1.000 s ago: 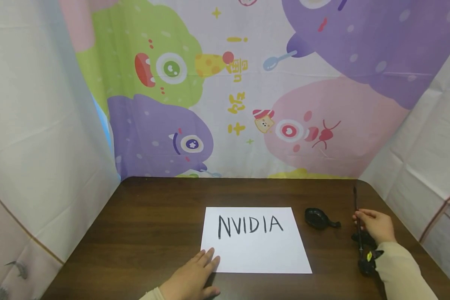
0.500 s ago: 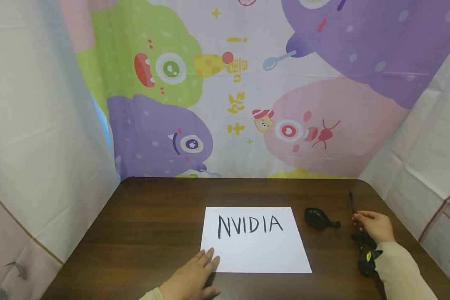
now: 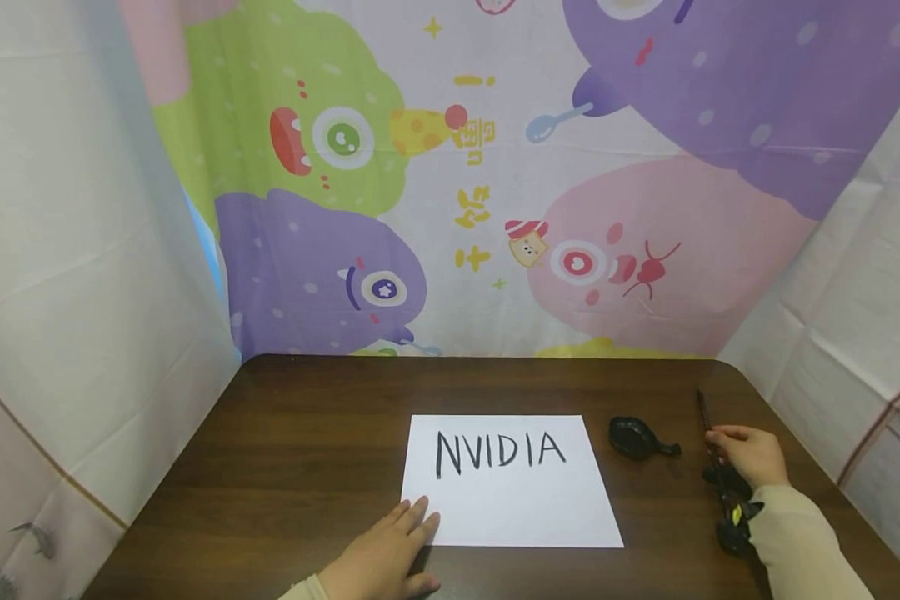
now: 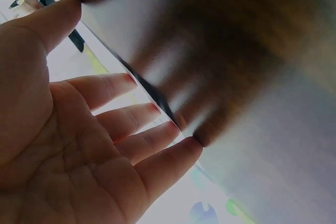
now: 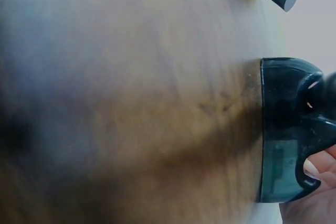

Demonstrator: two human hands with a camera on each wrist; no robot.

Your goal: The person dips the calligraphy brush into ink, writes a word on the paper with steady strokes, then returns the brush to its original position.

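White paper (image 3: 517,508) with "NVIDIA" in black strokes lies on the brown table. My left hand (image 3: 382,550) rests with fingertips on its lower left corner; in the left wrist view the left hand's palm (image 4: 79,156) shows, with fingers spread and nearly straight. At the right, my right hand (image 3: 753,454) pinches a dark writing brush (image 3: 703,412), tip pointing away from me. The brush lies low over a black brush rest (image 3: 733,533), partly hidden by hand and sleeve. Close up, the right wrist view shows a glossy dark piece of the brush rest (image 5: 286,108) beside the fingers.
A black ink dish (image 3: 633,437) with a curved handle stands between paper and right hand. The brown table (image 3: 307,450) ends at a cartoon-printed curtain (image 3: 480,317) behind. White cloth walls (image 3: 82,250) flank both sides.
The brush's tip has swung slightly left and come lower. My right hand has sunk a little with it. The left hand and paper have stayed in place.
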